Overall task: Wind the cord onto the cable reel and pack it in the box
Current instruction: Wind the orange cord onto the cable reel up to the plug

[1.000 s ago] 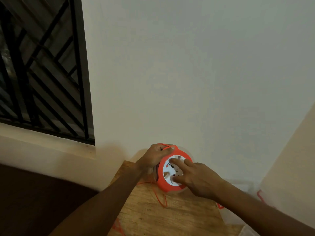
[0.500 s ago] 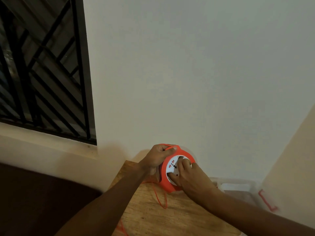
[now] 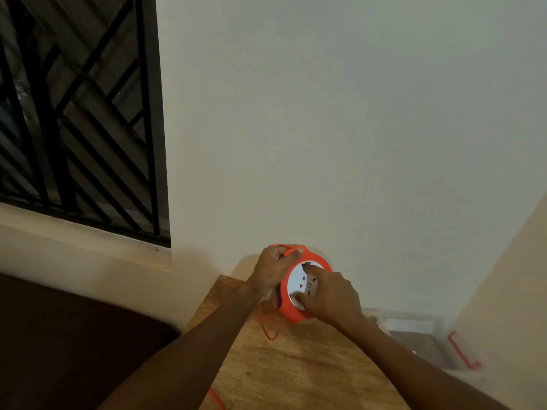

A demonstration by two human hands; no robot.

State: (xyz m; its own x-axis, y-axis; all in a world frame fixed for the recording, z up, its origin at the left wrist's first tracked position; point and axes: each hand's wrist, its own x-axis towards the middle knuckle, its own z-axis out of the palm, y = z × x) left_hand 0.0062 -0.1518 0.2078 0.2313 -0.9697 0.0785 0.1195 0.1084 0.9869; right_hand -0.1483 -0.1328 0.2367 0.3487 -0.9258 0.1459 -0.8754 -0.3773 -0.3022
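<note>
Reel (image 3: 288,307), orange plastic, round, with a white socket face (image 3: 300,284) turned toward you; it stands on edge at the far end of the wooden table (image 3: 296,365), close to the wall. Judged rigid and light enough for one hand, smooth on the rim, so it may twist loose if you grip it only there.

Cord (image 3: 268,328), thin, orange, limp: one strand runs over the top of the reel under your thumb, a slack loop hangs off the reel's left side onto the table, and another stretch shows at the table's near edge (how much is left unwound you cannot tell from here). Expect it to kink and snag rather than feed straight; guide it with light tension.

Left hand (image 3: 273,269): clenched round the reel's upper left rim, thumb pinning the cord.

Right hand (image 3: 328,294): fingers curled onto the white face, forefinger near its top and thumb at its lower edge, a fair hold for turning.

Box (image 3: 414,335): clear plastic with a red latch (image 3: 461,352), open-topped as far as you can see, below and to the right of the table.
</note>
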